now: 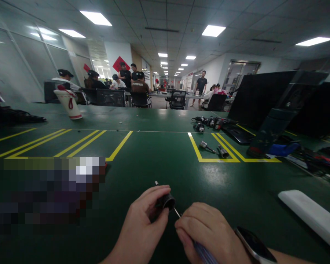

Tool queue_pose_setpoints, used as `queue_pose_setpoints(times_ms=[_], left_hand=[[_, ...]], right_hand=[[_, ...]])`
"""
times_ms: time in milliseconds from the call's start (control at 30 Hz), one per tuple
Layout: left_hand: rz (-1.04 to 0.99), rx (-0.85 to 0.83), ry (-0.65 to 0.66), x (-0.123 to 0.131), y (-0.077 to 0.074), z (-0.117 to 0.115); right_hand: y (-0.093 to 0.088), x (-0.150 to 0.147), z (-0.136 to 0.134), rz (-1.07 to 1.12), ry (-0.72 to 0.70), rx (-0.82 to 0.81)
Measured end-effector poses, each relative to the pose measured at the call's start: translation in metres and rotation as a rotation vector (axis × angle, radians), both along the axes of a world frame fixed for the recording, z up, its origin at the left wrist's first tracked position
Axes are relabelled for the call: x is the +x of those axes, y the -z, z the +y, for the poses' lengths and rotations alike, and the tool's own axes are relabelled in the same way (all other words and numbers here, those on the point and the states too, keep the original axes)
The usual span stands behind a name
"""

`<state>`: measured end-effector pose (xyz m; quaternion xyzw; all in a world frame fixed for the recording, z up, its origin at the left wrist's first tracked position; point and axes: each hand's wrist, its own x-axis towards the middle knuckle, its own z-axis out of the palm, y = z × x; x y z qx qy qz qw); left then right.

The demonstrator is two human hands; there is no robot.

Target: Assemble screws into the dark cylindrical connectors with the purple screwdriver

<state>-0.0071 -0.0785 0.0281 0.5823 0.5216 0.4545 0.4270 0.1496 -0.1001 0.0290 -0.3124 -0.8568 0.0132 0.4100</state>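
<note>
Black cylinder [168, 201] — 1; tool [204, 253] — 1

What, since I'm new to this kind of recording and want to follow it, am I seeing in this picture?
There is no machine here: these are a person's own bare hands, seen by a camera worn on the head, looking forward and down. The left hand holds a dark cylindrical part. The right hand grips a slim tool, its thin metal shaft pointing at that part; whether it touches, I can't tell. Before them, on the green table, two small metal parts lie between yellow lines. Farther off stands a pale cup. A patch at left is pixelated.
</note>
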Motion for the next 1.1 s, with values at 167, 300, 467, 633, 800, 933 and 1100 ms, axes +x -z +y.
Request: queue_pose_setpoints(times_ms=[167,300,467,633,800,933,1100], left_hand=[[-0.005,0.012,-0.01,0.0,0.003,0.0],[-0.005,0.01,-0.005,0.0,0.003,0.0],[-0.057,-0.087,0.012,0.0,-0.002,0.001],[-0.098,-0.11,-0.009,-0.001,-0.005,0.003],[-0.085,-0.126,0.002,-0.001,-0.007,0.002],[-0.091,-0.15,-0.009,-0.001,-0.007,0.002],[-0.109,-0.181,-0.012,-0.002,-0.009,0.002]], right_hand=[[0.0,-0.001,-0.001,-0.017,0.019,-0.001],[0.0,-0.002,0.0,-0.031,0.03,-0.016],[0.002,0.0,0.002,-0.036,0.006,-0.024],[0.0,0.002,0.002,0.024,-0.012,-0.033],[-0.002,0.004,0.003,0.057,-0.056,-0.134],[-0.002,0.005,0.002,0.068,-0.052,-0.165],[-0.003,0.006,0.001,0.089,-0.074,-0.235]])
